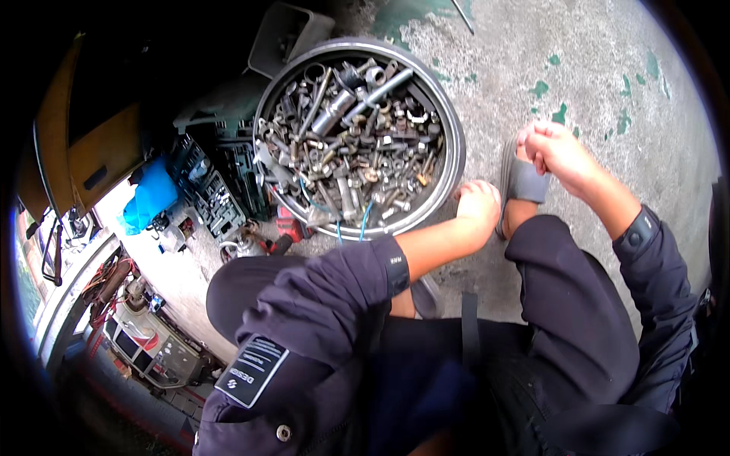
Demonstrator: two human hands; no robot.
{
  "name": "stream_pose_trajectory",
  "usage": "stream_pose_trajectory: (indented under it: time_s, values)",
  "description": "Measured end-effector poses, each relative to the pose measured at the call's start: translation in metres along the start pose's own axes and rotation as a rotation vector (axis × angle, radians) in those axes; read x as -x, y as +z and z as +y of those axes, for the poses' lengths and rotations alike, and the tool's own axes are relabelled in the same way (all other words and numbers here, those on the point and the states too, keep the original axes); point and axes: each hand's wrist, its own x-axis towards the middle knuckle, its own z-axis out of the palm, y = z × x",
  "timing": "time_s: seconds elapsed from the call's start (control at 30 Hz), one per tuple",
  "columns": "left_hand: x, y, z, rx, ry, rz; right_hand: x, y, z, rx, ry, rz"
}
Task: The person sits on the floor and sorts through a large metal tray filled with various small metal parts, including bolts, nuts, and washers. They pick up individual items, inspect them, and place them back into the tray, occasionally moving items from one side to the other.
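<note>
A: In the head view, where is the basin [458, 148]?
B: Upper centre of the frame, round with a grey rim, sitting on the concrete floor [608, 68]. It is heaped with loose metal parts [372, 148], mostly bolts and nuts.

A: Anything larger in the heap?
B: A long silver rod [378, 97] lies slantwise near the top, beside a thick metal cylinder [333, 112]. A thin blue cord [366, 216] shows at the lower edge.

A: And the left hand [480, 205]?
B: Right of centre, just beside the basin's right rim, with the fingers bent inward. I can't tell whether it has hold of anything, or whether it touches the rim.

A: The right hand [553, 148]?
B: Farther right and a little higher, fingers curled in close, above the grey sandal [528, 182]. Whether something small is pinched there, I can't tell.

A: What stands around the basin?
B: A grey bin [310, 34] above it, at the top of the frame. Left of it, an open tool case [220, 205] and a blue bag [150, 199]; at its lower left, a red-and-black tool [287, 228].
</note>
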Motion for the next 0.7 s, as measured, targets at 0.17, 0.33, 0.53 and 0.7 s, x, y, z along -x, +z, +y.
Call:
stream_pose_trajectory:
  time_s: [0.17,0.33,0.53,0.7]
  values:
    - [-0.003,0.013,-0.001,0.435,0.031,0.252,-0.006,-0.009,-0.003,0.022,-0.050,0.007]
    - [-0.008,0.036,0.014,0.475,-0.078,0.223,-0.003,-0.006,-0.004,0.000,-0.029,-0.024]
    - [-0.017,0.050,0.015,0.584,-0.077,0.206,0.003,-0.002,-0.005,-0.010,0.023,-0.010]
    - [-0.020,0.037,0.021,0.552,-0.111,0.335,0.001,-0.006,0.000,-0.001,0.007,-0.018]
